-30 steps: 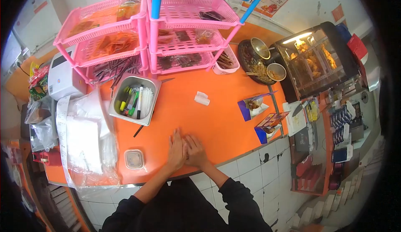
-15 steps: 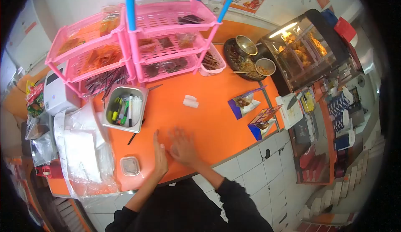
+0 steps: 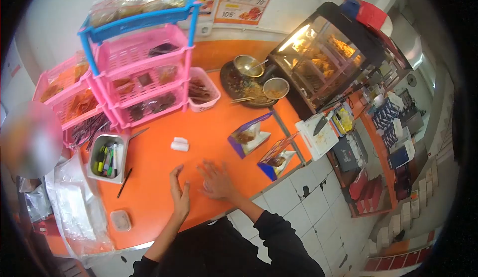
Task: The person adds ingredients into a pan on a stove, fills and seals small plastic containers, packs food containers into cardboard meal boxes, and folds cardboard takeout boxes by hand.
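1. The small rolled white piece, paper or tissue by its look, lies on the flat orange counter, ahead of both hands and touching neither.
2. The left hand is open and holds nothing: it is turned on edge, thumb parted from the fingers.
3. The right hand is beside it, apart, with its fingers spread wide and nothing in its grasp; whether it touches the counter I cannot tell.
4. Left of the white piece, a thin black pen lies just beside a rectangular steel tub of upright-leaning markers, some yellow, some green.
5. Nearer the person, a small square clear container sits on the counter, near the sheets of clear plastic and white paper at the left edge.
6. To the right, two open blue cardboard boxes hold food; between them and the glass-fronted food cabinet is a strip of counter.
7. Farther back, a round black tray bears two metal bowls.
8. A pink basket of brown sticks stands between that tray and the pink tiered rack, whose top tier is blue.
9. A white cutting board with a knife on it lies beyond the boxes.
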Available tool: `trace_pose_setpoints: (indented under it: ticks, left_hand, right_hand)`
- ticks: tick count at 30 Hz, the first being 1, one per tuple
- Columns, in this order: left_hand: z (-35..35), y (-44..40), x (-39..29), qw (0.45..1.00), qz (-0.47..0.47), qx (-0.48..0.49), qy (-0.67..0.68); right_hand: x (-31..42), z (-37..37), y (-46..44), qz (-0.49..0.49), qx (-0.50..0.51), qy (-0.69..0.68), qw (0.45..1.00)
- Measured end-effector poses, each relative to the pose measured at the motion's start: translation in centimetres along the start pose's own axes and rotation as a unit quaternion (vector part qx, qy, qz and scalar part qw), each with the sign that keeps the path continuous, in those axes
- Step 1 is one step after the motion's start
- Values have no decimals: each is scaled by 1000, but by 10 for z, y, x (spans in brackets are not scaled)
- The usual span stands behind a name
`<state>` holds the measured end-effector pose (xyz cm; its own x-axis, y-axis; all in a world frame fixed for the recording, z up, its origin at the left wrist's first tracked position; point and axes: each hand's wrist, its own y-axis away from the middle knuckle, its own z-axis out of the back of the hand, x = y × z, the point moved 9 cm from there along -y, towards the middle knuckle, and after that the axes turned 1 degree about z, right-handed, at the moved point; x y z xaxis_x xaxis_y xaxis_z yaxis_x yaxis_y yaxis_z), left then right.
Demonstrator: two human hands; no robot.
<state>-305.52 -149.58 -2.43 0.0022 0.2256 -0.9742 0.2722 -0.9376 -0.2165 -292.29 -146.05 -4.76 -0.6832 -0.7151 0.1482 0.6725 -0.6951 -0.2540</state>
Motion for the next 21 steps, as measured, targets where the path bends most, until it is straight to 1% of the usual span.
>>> trace_pose_setpoints:
  ticks: [3,4,6,7,9,10,12,14,15,17,18,20,21]
  left_hand:
    - [-75,-4,-13,999,12,42,-5]
    - [-95,-6,-12,999,12,38,22]
    - [-132,0,-3,997,21,25,74]
    - [-150,3,-3,998,24,12,50]
    - [-181,9,-5,999,34,-9,-2]
    - [-200,11,-13,999,24,-1,-33]
    - [-234,14,-33,995,7,7,-97]
    - [-254,17,-85,959,4,21,-283]
    - [-259,19,-98,927,9,27,-375]
    - [-249,28,-100,884,-55,-56,-461]
    - [-243,34,-95,854,-87,-98,-503]
    - [-206,51,-37,895,5,-209,-394]
    - [-190,59,-17,906,44,-259,-333]
  right_hand:
    - [-23,23,33,45,-54,6,997]
    - [-27,32,44,58,-65,7,996]
    - [-49,49,65,-26,-92,-62,993]
    - [-61,56,76,-67,-107,-99,987]
    - [-79,52,88,-125,-116,-173,970]
    - [-86,43,93,-146,-114,-207,961]
    - [-91,17,101,-147,-82,-271,948]
    - [-90,-16,108,-139,-38,-343,928]
    - [-88,-33,109,-134,-16,-376,917]
    - [-82,-69,110,-123,28,-460,879]
    - [-77,-88,110,-120,48,-511,850]
    - [-67,-125,110,-126,85,-614,775]
    - [-59,-141,112,-132,97,-686,709]
